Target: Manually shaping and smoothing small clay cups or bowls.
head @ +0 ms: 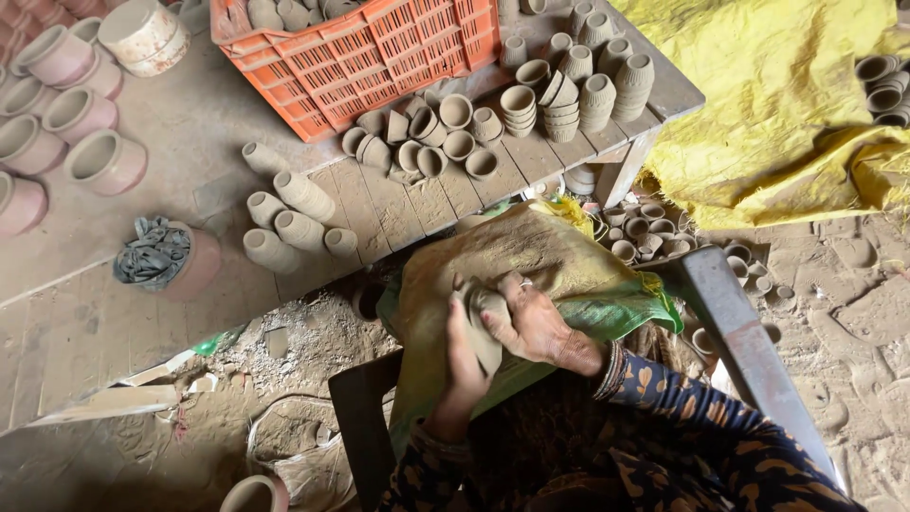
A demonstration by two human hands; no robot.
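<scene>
A small grey unfired clay cup sits between both my hands, above a dusty green-yellow cloth spread over my lap. My left hand grips the cup from below and the side. My right hand wraps over its top and rim, fingers curled on the clay. A ring shows on one finger of that hand. My patterned dark sleeves fill the bottom of the view.
A low wooden table carries several loose and stacked grey clay cups, an orange plastic crate and tall cups lying on their sides. Pinkish pots stand left. More cups lie on the dirt floor by a yellow tarp.
</scene>
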